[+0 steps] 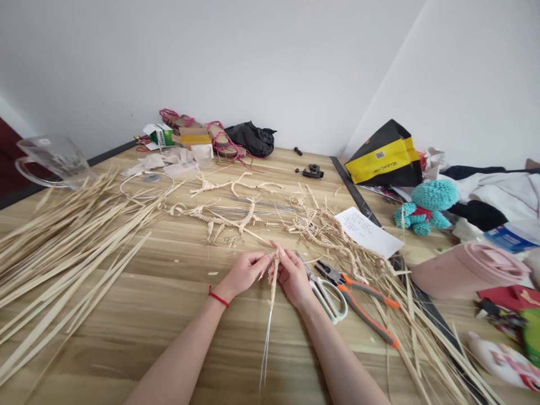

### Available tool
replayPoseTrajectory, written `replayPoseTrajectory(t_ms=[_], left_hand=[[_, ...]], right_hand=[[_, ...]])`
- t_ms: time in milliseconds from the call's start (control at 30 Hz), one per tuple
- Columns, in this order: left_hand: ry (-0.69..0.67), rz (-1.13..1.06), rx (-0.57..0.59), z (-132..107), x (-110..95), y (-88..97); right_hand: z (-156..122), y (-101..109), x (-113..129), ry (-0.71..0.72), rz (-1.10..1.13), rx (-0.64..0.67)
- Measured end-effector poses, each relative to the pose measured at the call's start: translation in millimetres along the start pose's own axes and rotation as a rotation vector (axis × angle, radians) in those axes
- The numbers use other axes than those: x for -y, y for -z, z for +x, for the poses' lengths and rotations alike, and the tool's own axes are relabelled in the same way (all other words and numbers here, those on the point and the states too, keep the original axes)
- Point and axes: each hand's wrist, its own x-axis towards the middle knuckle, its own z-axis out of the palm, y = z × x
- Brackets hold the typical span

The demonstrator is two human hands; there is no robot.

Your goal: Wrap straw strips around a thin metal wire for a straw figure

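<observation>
Both hands meet over the middle of the wooden table (160, 292). My left hand (244, 273), with a red string at the wrist, pinches the top of a thin wire wrapped in pale straw (274, 281). My right hand (294, 275) grips the same wrapped piece from the other side, fingers closed. The bare wire (265, 349) runs down toward me. Beyond the hands lie finished straw-wrapped branch shapes (228, 216).
Long straw strips (63, 247) cover the left side, loose straw scraps (337, 236) the right. White scissors (329, 295) and orange-grey pliers (363, 306) lie beside my right hand. A glass jug (54, 160), white note (367, 230), teal crochet toy (426, 205) and yellow-black bag (383, 154) stand around.
</observation>
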Motion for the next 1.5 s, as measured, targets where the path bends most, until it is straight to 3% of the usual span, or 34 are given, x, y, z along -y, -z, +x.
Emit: replayPoseTrajectory(t_ms=[400, 733, 967, 1500], left_hand=[[-0.041, -0.085, -0.015, 2.9, 7.5, -6.8], [-0.090, 0.081, -0.125, 1.1, 6.3, -13.5], [-0.098, 0.086, -0.117, 1.2, 6.6, -16.1], [0.030, -0.044, -0.111, -3.2, 9.8, -24.7]], right_hand=[[3.4, -2.6, 1.4, -0.023, 0.035, -0.010], [3.3, -2.2, -1.6, -0.070, 0.144, -0.087], [4.0, 2.1, -2.0, -0.100, 0.102, -0.068], [5.2, 5.3, -5.6, -0.057, 0.047, -0.097]])
